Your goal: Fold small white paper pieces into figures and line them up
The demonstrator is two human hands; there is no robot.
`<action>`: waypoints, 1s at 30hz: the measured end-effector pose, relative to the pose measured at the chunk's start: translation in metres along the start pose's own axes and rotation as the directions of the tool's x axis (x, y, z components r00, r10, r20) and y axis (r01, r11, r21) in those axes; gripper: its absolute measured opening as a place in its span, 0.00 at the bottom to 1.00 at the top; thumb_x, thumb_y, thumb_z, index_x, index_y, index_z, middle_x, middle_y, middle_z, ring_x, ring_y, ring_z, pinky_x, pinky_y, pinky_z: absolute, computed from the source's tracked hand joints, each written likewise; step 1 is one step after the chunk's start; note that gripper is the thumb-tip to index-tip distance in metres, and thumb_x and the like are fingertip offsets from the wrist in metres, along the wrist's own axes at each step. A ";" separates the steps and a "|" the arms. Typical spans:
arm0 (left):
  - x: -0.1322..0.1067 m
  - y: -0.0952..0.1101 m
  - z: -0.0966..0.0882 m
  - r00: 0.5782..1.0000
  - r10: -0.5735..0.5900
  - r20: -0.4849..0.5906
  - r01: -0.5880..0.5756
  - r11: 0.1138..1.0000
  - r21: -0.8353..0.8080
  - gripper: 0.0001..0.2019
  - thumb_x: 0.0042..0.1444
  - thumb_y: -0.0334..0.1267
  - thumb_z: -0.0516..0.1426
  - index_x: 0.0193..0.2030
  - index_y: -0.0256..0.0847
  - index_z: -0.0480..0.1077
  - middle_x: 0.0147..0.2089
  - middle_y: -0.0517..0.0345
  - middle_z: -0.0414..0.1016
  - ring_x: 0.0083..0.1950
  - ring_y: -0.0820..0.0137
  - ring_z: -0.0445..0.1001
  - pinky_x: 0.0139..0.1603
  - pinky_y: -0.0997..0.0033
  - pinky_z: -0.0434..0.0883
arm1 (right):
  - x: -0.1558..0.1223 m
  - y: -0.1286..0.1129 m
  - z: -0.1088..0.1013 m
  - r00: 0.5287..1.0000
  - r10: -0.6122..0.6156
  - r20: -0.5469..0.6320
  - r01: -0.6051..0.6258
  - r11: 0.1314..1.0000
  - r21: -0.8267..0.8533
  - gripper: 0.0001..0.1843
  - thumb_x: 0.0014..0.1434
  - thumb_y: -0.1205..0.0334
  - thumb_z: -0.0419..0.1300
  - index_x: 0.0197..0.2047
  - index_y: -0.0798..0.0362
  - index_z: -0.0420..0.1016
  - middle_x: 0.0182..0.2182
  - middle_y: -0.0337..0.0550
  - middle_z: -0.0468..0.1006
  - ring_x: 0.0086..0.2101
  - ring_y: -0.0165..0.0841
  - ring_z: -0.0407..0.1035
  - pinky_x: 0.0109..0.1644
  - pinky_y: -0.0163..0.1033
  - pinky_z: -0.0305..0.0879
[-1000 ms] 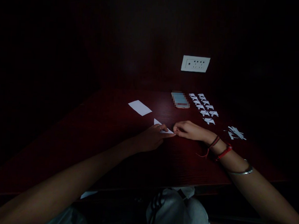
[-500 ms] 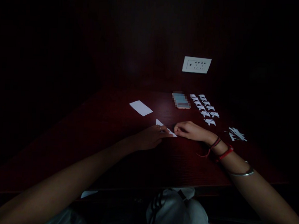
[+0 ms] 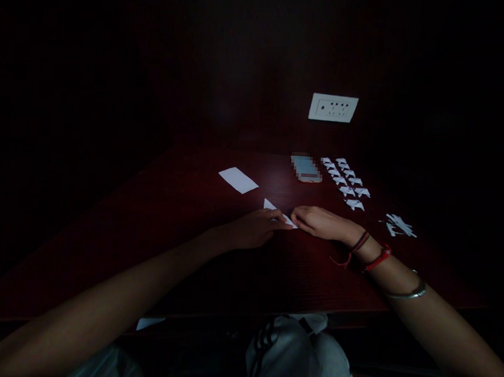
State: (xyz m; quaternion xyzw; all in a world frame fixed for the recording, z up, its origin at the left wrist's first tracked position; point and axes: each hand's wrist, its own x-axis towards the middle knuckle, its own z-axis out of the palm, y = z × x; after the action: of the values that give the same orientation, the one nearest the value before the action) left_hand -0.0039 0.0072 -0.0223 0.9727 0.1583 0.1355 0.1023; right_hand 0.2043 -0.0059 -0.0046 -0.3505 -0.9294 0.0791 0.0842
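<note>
A small white folded paper with a pointed corner lies on the dark red table. My left hand, a ring on one finger, presses and grips it from the near side, covering much of it. At the paper's right end, my right hand has its fingers curled closed over the tip. Those fingertips are partly hidden. Just beyond my left hand rests a flat white sheet of paper.
A phone lies farther back. Right of it stand two rows of small folded paper figures, with a pile of thin paper strips nearer me. A socket panel is on the wall. The table's front edge runs above my knees.
My right hand has moved slightly left, onto the folded paper's right tip. My left hand keeps its place on the paper. The view has shifted a little.
</note>
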 end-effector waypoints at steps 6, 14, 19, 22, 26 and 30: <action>-0.001 -0.001 0.002 1.000 -0.006 -0.014 0.006 1.000 0.025 0.26 0.47 0.22 0.45 0.53 0.46 0.57 0.50 0.57 0.58 0.51 0.70 0.58 0.53 0.66 0.55 | -0.001 0.001 0.002 0.999 0.045 -0.024 -0.046 0.997 -0.059 0.11 0.58 0.63 0.43 0.32 0.58 0.62 0.27 0.44 0.66 0.26 0.27 0.59 0.31 0.33 0.53; -0.002 -0.002 0.004 0.998 0.034 -0.052 -0.032 0.999 0.030 0.25 0.47 0.22 0.46 0.53 0.45 0.57 0.50 0.54 0.58 0.50 0.69 0.58 0.51 0.66 0.57 | 0.000 0.006 -0.001 0.999 0.004 -0.053 0.001 0.996 0.085 0.08 0.56 0.62 0.47 0.34 0.56 0.64 0.28 0.42 0.69 0.29 0.27 0.62 0.33 0.32 0.55; -0.001 -0.001 0.003 0.999 0.021 -0.045 -0.019 0.999 0.044 0.24 0.48 0.23 0.46 0.53 0.45 0.57 0.50 0.55 0.57 0.50 0.69 0.58 0.52 0.65 0.56 | 0.002 0.004 0.000 0.999 0.018 -0.028 -0.017 0.999 0.037 0.09 0.57 0.64 0.46 0.32 0.57 0.64 0.28 0.43 0.69 0.28 0.27 0.62 0.33 0.32 0.54; -0.001 0.000 0.002 0.999 0.020 -0.038 -0.019 0.999 0.032 0.24 0.49 0.23 0.45 0.52 0.45 0.58 0.50 0.55 0.58 0.49 0.69 0.58 0.52 0.66 0.57 | 0.004 0.003 0.001 0.999 0.040 -0.017 -0.040 0.999 -0.001 0.09 0.57 0.63 0.46 0.32 0.57 0.64 0.27 0.43 0.68 0.27 0.27 0.61 0.33 0.32 0.53; -0.001 0.000 0.002 0.999 0.025 -0.031 -0.024 0.999 0.025 0.23 0.50 0.23 0.45 0.52 0.46 0.58 0.49 0.55 0.58 0.49 0.70 0.59 0.51 0.67 0.57 | 0.005 0.004 0.000 0.998 0.064 -0.025 -0.064 0.998 -0.001 0.10 0.57 0.63 0.45 0.32 0.57 0.64 0.26 0.43 0.68 0.26 0.27 0.60 0.32 0.32 0.53; -0.002 0.002 0.003 0.999 0.021 -0.042 -0.019 0.999 0.045 0.21 0.52 0.24 0.45 0.52 0.46 0.58 0.49 0.54 0.58 0.49 0.70 0.59 0.51 0.66 0.57 | 0.002 0.006 -0.003 1.000 0.022 -0.017 -0.020 0.995 0.100 0.09 0.56 0.64 0.47 0.33 0.57 0.65 0.27 0.42 0.69 0.27 0.26 0.61 0.32 0.32 0.53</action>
State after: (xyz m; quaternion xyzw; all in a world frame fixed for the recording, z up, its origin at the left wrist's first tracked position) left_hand -0.0037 0.0043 -0.0254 0.9732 0.1536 0.1537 0.0756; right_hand 0.2076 0.0001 -0.0032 -0.3564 -0.9198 0.1231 0.1089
